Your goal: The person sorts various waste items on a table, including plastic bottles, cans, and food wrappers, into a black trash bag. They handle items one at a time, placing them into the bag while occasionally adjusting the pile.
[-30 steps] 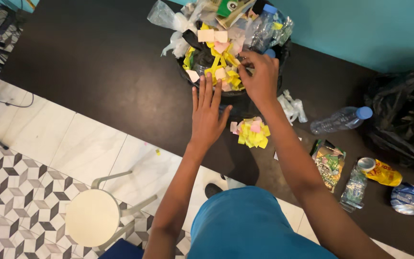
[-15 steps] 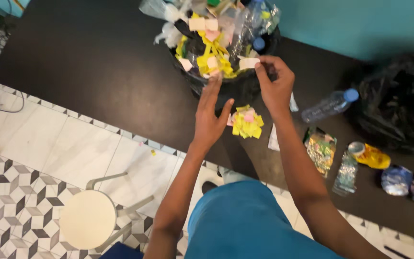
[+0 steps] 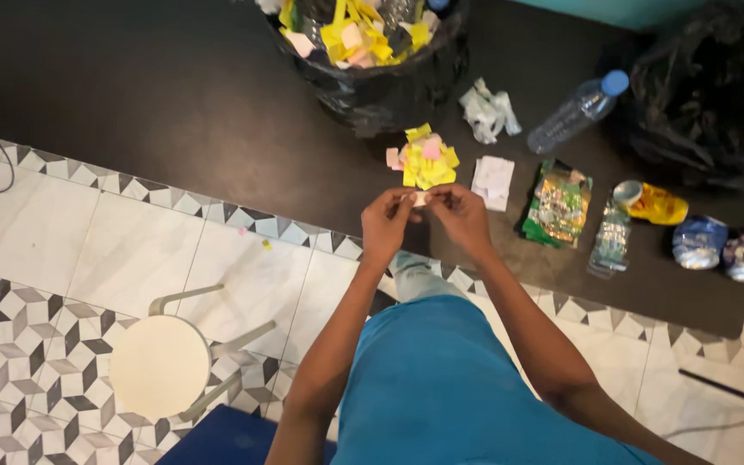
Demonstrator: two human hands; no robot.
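My left hand (image 3: 387, 226) and my right hand (image 3: 461, 219) meet in front of my chest, both pinching one small pale paper scrap (image 3: 421, 199) between their fingertips. Just beyond them, on the dark floor strip, lies a small heap of yellow and pink paper pieces (image 3: 424, 161). Farther off stands a black bin bag (image 3: 385, 82) filled with more yellow and pink scraps.
A white paper piece (image 3: 493, 179), crumpled clear plastic (image 3: 490, 109), a plastic bottle (image 3: 578, 110), a green wrapper (image 3: 558, 204), crushed bottles and cans (image 3: 701, 241) and a second black bag (image 3: 709, 90) lie to the right. A round white stool (image 3: 160, 366) stands at lower left.
My right hand has come back from the bin bag and my left hand has lifted off the floor; both now hold a small scrap close to my body. The view has tilted downward.
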